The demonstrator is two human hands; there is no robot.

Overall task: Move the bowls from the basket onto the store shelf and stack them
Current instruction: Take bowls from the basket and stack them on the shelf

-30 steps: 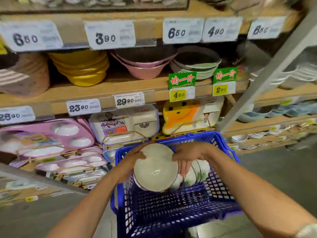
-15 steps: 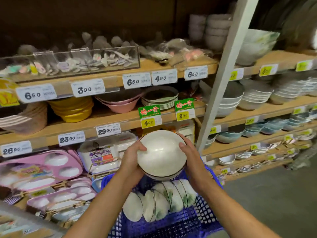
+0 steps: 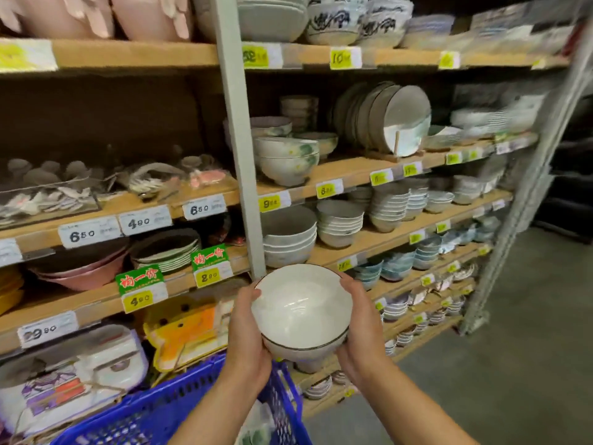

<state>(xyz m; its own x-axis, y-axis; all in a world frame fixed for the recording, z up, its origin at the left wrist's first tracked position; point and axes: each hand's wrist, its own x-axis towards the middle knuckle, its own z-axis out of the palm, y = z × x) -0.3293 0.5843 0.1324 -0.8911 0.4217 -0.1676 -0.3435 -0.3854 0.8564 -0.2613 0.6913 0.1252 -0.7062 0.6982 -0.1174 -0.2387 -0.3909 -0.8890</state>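
With nested bowls cupped by the curled left hand and right hand, above the blue basket and short of the shelf, keep level and set down squarely, rims aligned.

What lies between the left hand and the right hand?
A nested stack of white, dark-rimmed bowls, held from either side by the left hand and the right hand; the head view shows it.
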